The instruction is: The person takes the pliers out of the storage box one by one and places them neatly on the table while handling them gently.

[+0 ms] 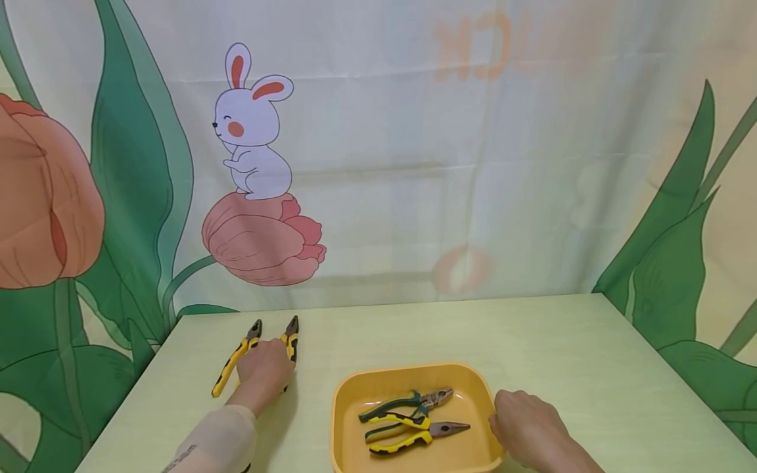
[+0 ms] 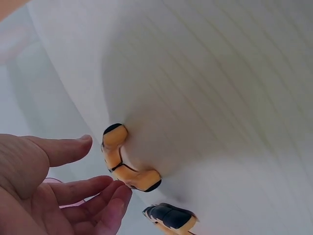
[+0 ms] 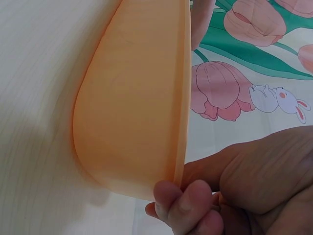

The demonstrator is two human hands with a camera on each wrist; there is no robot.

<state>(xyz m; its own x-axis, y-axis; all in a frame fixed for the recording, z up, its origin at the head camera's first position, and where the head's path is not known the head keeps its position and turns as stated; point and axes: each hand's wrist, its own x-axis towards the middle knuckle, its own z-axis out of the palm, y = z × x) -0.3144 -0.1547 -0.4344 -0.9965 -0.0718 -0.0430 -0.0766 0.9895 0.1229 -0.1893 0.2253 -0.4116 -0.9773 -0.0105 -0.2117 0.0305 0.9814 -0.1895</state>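
My left hand (image 1: 266, 366) is over a pair of yellow-and-black pliers (image 1: 292, 338) at the table's left, hiding part of their handles. In the left wrist view its thumb stands apart from the fingers, and the fingertips touch or nearly touch a pliers handle (image 2: 113, 154). Just left of that hand lies another yellow-and-black pair of pliers (image 1: 227, 371). My right hand (image 1: 529, 424) pinches the rim of a yellow plastic basin (image 3: 132, 98), thumb inside and fingers outside. Green-handled pliers (image 1: 393, 407) and yellow-and-black needle-nose pliers (image 1: 420, 437) lie in the basin.
The pale table (image 1: 562, 348) runs back to a hanging cloth (image 1: 378, 131) printed with a rabbit, tulips and leaves. The basin stands at the front middle, its near side cut off by the frame's lower edge.
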